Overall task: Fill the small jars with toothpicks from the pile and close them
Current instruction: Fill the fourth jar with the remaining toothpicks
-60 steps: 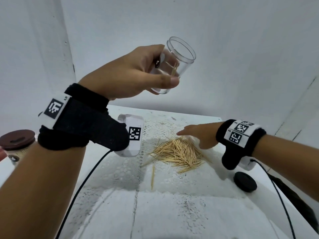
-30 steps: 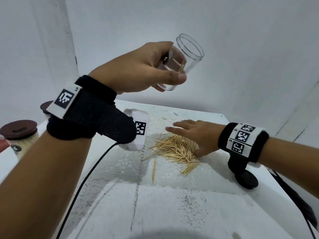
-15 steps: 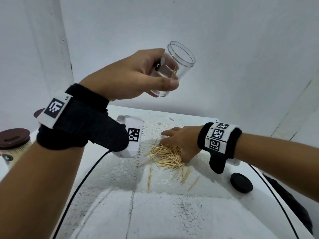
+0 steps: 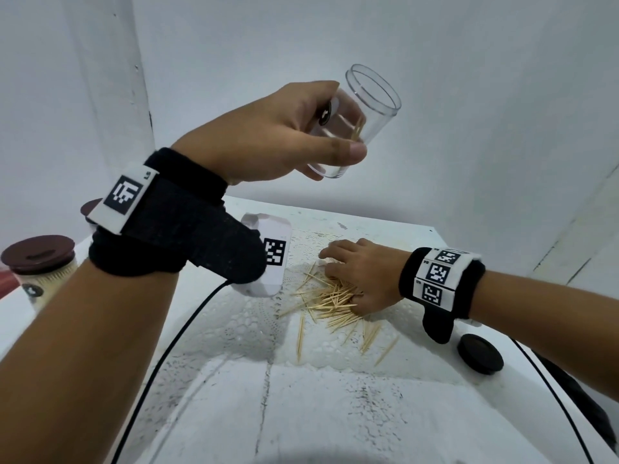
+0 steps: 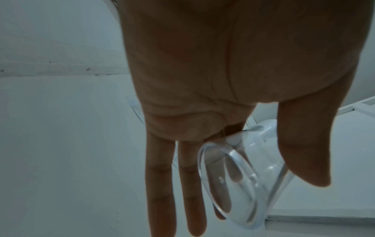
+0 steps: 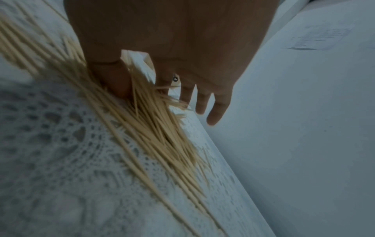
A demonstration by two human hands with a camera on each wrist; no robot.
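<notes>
Overhead, from the head view, the left hand (image 4: 268, 135) gripped one clear jar (image 4: 355, 122) raised above the table (image 4: 335, 413), its long axis tilted, mouth pointing up and right; a toothpick or two showed inside. The right hand (image 4: 361, 276) lay palm-down on the toothpick pile (image 4: 328, 303), whose sticks splayed many ways on a lace mat (image 4: 241, 323). One dark lid (image 4: 480, 353) lay by the right wrist; one filled, capped jar (image 4: 40, 266) stood far left.

Left wrist view: thumb and fingers (image 5: 160, 184) clasped the jar (image 5: 243, 184), base toward the camera.

Right wrist view: the thumb (image 6: 113, 80) pressed into the toothpicks (image 6: 154, 128), fingers (image 6: 215, 112) loosely extended.
</notes>
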